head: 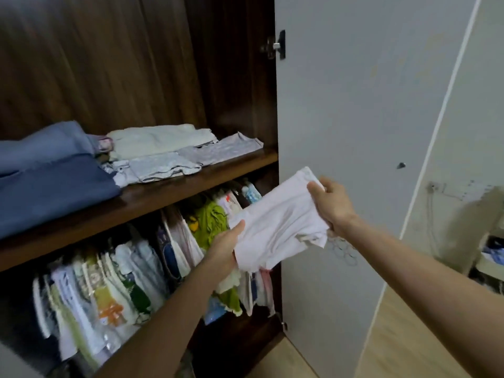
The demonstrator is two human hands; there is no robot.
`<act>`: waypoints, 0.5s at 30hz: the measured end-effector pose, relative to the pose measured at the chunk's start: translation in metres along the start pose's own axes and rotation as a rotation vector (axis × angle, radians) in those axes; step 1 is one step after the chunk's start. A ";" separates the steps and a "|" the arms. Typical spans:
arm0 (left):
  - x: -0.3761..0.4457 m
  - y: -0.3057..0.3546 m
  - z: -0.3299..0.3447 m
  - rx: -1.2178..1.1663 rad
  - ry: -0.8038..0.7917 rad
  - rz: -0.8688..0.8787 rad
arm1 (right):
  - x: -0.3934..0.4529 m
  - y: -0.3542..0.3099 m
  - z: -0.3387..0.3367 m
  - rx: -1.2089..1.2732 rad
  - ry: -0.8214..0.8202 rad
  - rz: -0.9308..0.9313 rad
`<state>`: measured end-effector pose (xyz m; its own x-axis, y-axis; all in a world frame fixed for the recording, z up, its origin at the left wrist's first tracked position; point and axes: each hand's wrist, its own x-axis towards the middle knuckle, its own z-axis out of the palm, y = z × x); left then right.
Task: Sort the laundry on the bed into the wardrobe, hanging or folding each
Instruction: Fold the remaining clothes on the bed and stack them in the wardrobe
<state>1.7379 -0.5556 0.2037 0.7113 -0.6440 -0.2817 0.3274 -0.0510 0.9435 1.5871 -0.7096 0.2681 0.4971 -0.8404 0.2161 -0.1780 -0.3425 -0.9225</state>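
Both hands, left hand (226,248) and right hand (331,203), fingers closed on white garment (281,222) before wardrobe shelf (163,192).

Both bare forearms reach forward toward the wardrobe shelf (141,197). The left hand (225,248) grips from below the shelf, thumb up. The right hand (331,203), level with the shelf's edge, is closed with fingers curled.
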 end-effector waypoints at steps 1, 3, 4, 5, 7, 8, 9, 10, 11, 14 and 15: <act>0.012 0.009 -0.002 0.059 0.005 0.011 | 0.021 -0.004 0.005 0.035 -0.009 -0.017; 0.039 0.029 -0.005 0.258 0.081 0.145 | 0.063 -0.013 0.018 0.056 -0.053 -0.078; 0.052 0.041 -0.006 0.377 0.162 0.242 | 0.083 -0.017 0.026 0.028 -0.077 -0.131; 0.065 0.055 -0.007 0.477 0.244 0.329 | 0.104 -0.021 0.036 -0.032 -0.102 -0.212; 0.092 0.085 -0.010 0.603 0.391 0.429 | 0.145 -0.029 0.058 -0.187 -0.126 -0.364; 0.104 0.101 -0.011 0.626 0.465 0.424 | 0.165 -0.033 0.070 -0.241 -0.130 -0.410; 0.116 0.116 -0.013 0.638 0.525 0.408 | 0.184 -0.037 0.082 -0.273 -0.140 -0.437; 0.126 0.132 -0.014 0.675 0.573 0.416 | 0.201 -0.043 0.092 -0.295 -0.150 -0.440; 0.134 0.146 -0.015 0.724 0.607 0.431 | 0.217 -0.049 0.103 -0.317 -0.163 -0.432; 0.156 0.186 -0.016 0.816 0.688 0.492 | 0.261 -0.070 0.132 -0.369 -0.222 -0.442; 0.164 0.197 -0.017 0.837 0.701 0.494 | 0.273 -0.077 0.139 -0.379 -0.230 -0.453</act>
<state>1.9297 -0.6579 0.3400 0.9153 -0.1908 0.3546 -0.3980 -0.5635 0.7239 1.8549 -0.8545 0.3539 0.7557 -0.4797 0.4458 -0.1747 -0.8038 -0.5687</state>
